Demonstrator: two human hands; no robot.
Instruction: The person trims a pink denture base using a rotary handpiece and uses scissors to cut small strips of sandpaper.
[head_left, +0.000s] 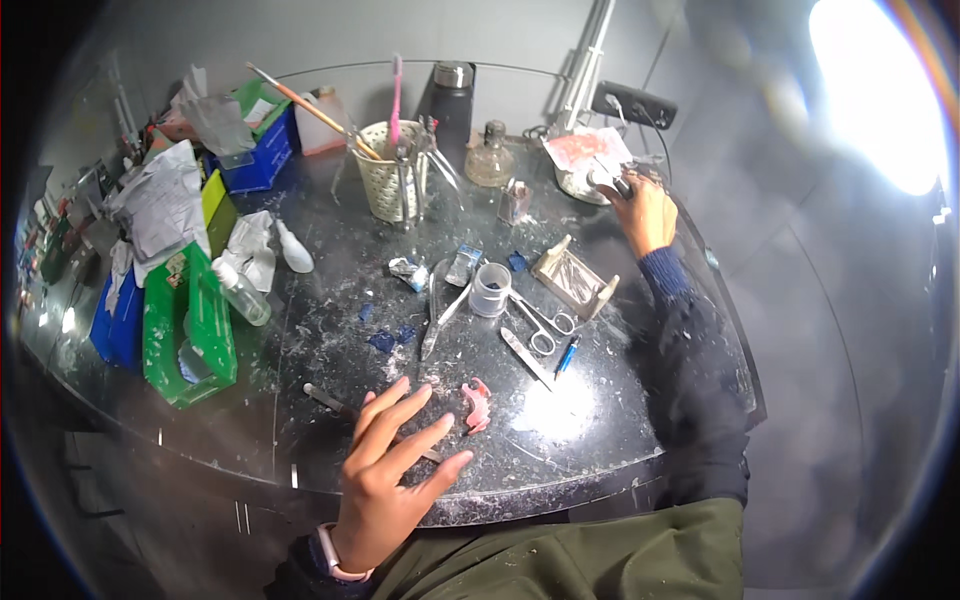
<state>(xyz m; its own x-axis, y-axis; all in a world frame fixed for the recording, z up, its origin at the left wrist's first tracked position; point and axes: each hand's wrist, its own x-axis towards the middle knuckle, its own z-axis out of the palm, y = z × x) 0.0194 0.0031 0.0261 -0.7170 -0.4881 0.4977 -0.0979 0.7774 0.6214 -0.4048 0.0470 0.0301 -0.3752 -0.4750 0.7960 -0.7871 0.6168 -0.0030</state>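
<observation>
My left hand [385,465] hovers low by the table's near edge, fingers spread, holding nothing. Partly hidden beneath it lies a slim metal tool [323,397]. Just right of those fingertips rests a small pink curved piece [477,405], like a dental plate. My right hand [648,215] reaches to the far right, closed on a small dark-handled object [622,186] with a pale round end; its exact kind is unclear. That object is beside a white bowl [578,186] topped with a pinkish sheet [588,150].
Mid-table stand a clear cup [490,290], scissors [542,338], a knife blade [527,358], a blue pen [567,355] and a cream frame [575,279]. Behind are a tool basket [385,180], glass bottle [489,158] and black flask [452,105]. Green [160,345] and blue bins [258,165] crowd the left.
</observation>
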